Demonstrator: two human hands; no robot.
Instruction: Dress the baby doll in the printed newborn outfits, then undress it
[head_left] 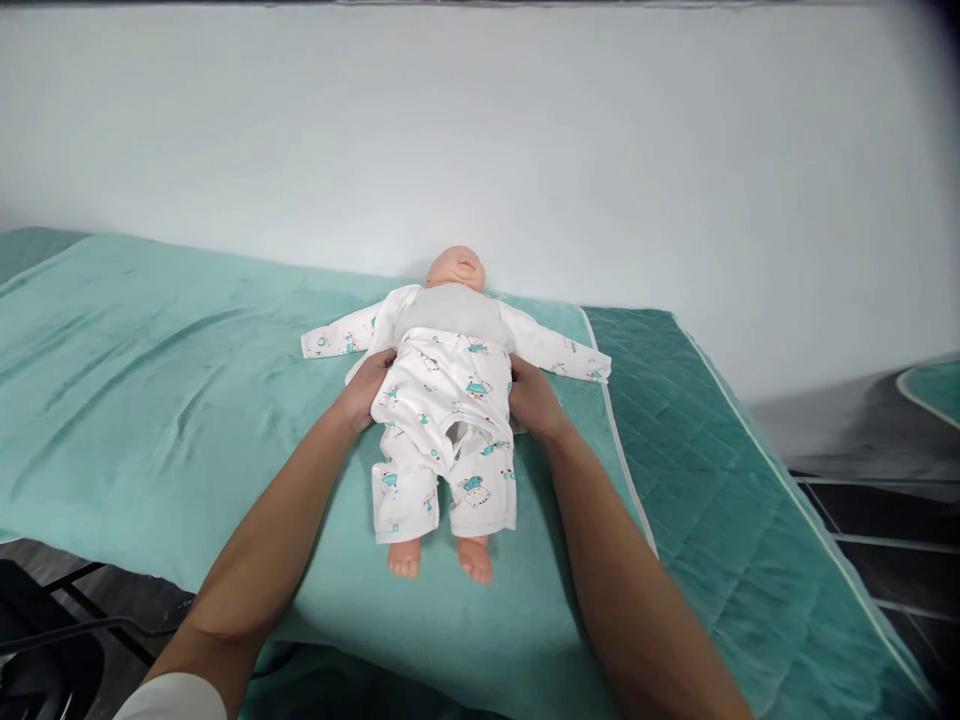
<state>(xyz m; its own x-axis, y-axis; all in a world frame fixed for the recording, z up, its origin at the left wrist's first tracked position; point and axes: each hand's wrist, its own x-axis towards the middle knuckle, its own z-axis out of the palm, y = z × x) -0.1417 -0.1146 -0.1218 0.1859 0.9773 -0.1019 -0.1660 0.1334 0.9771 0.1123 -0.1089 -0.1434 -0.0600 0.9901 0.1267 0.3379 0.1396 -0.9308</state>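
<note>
A baby doll [457, 268] lies on its back on a green blanket [187, 400], head toward the wall and feet toward me. It wears a white printed long-sleeved top [551, 345], its sleeves spread out to both sides. White printed baby pants [450, 390] cover its hips and legs, with a gap at the crotch and bare feet below the cuffs. My left hand [370, 388] is closed at the left side of the pants' waist. On the right side, my right hand [534, 397] grips the pants likewise. Fingertips of both hands are partly hidden behind the cloth and doll.
Under the blanket's right side shows a darker quilted green cover [712, 470]. A white wall [480, 130] stands behind the bed. Black chair parts [45, 640] are at lower left, and metal bars [877, 540] at the right.
</note>
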